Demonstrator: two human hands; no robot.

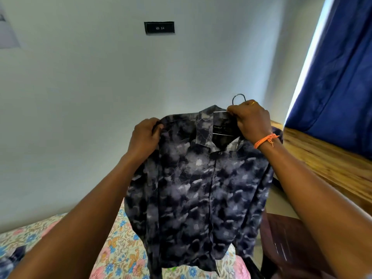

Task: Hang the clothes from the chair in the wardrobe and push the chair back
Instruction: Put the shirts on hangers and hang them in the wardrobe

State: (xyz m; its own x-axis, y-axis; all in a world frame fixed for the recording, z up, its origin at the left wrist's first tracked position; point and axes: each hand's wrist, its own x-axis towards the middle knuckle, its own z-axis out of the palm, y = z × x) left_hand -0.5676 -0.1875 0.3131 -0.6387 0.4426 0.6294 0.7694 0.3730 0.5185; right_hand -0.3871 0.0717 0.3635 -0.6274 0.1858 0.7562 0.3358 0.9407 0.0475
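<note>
shirt held upright on hanger | right hand clamped at collar beneath hook | left hand pinching shoulder | hook pointed upward, nearer right hand

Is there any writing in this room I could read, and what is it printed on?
"WS 14": white letters on the black wall sign high on the pale wall.
Neck label inside the collar of the patterned shirt: a line of script, too blurred to read.
No other text shows.
</note>
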